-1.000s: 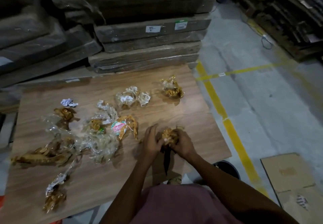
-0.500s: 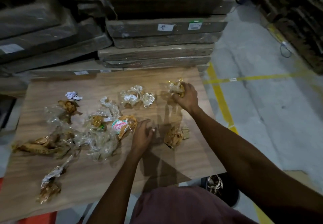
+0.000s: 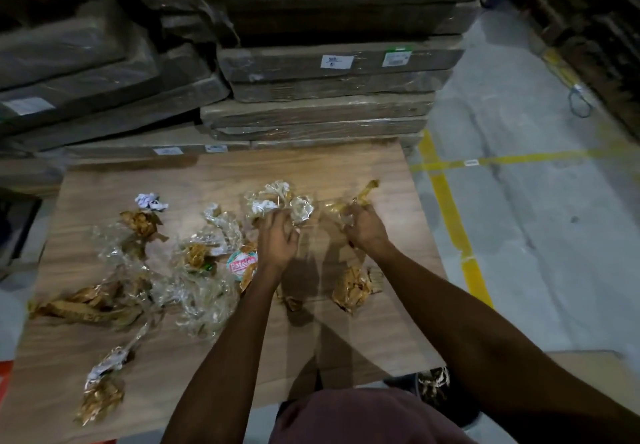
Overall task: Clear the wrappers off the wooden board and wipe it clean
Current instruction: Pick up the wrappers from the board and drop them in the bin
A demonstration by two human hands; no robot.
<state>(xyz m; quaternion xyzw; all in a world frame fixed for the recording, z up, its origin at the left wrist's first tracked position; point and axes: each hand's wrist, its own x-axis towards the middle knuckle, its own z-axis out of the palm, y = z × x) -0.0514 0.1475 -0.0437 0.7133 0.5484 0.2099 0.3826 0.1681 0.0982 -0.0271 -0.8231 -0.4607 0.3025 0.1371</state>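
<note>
Right hand [image 3: 367,228] grips a crinkly gold-and-clear plastic wrapper [image 3: 356,201] far right on the grained wooden board [image 3: 363,339]; left hand [image 3: 277,239] curls its fingers into a crumpled clear cellophane wrapper [image 3: 277,201].

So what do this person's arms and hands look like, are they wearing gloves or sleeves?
No gloves: the left hand and right hand are bare, with no rings or watch visible. Both forearms are uncovered to the frame's edge. A maroon garment shows below.

round wrapper label [image 3: 242,265] reading "Patelco"
</note>
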